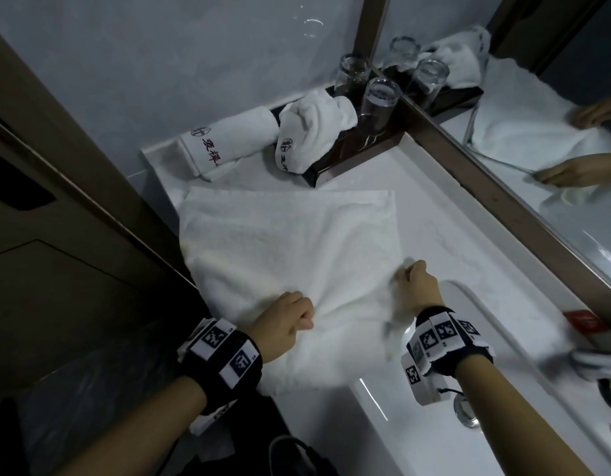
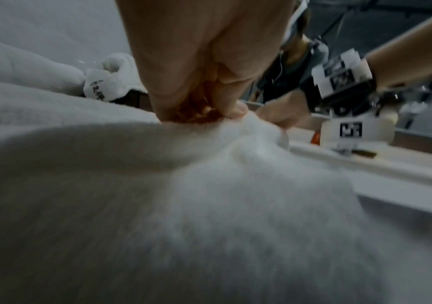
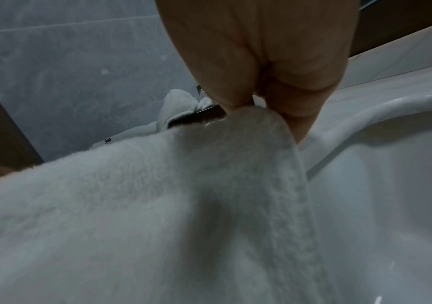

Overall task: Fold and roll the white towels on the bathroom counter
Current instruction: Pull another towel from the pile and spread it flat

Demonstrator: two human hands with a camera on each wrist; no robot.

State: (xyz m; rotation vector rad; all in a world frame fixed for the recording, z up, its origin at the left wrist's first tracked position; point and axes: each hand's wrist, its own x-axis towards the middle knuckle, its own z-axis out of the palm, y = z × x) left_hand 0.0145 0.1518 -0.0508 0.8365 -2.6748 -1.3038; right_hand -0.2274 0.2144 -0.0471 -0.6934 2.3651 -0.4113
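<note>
Both the left hand (image 1: pixel 286 317) and the right hand (image 1: pixel 415 285) pinch the spread towel (image 1: pixel 290 242); behind it lie two rolled towels (image 1: pixel 228 139), beside the glasses (image 1: pixel 379 101).

Bare forearms, black wristbands (image 1: pixel 225 362) w/ white tags (b&w square codes)

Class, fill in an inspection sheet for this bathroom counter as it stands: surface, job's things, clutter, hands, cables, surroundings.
Surface: white marble-look counter, white sink basin at near right.
Job's things: large white terry towel spread flat, near edge bunched; one rolled white towel with red lettering; one loosely rolled white towel on dark tray.
Clutter: two clear drinking glasses on the tray; red packet.
Hands: left hand and right hand each grip the large towel's near edge.
Cables: nothing seen.
Surroundings: grey tiled wall, framed mirror, brown door.
</note>
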